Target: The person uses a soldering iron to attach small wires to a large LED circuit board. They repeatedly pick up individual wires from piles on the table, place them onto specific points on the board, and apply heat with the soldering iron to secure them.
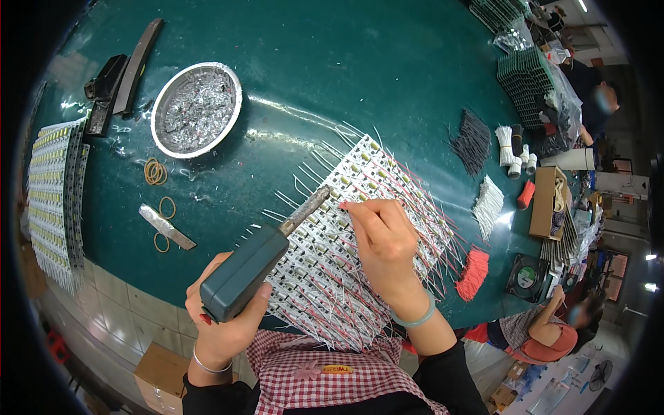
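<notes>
In my left hand [228, 315] is a soldering gun [243, 271] with a dark green body, my fingers wrapped round its grip. Its dark metal tip points up and right, over a panel of small circuit boards [325, 259]. Rows of yellow and black parts cover the white panel, and thin red and white wires stick out along its edges. My right hand [389, 238] is closed in a pinch just right of the tip, above the panel. A bit of red wire [344, 205] shows at its fingertips. The tip's exact contact with the board cannot be made out.
A white-rimmed bowl [156, 111] of metal scraps stands on the green table [311, 48]. Rubber bands [155, 171] and a flat metal strip [166, 227] lie below it. More panels [55, 197] stand far left. Bundles of red wires [473, 274] and white wires [488, 207] lie right; two people sit beyond.
</notes>
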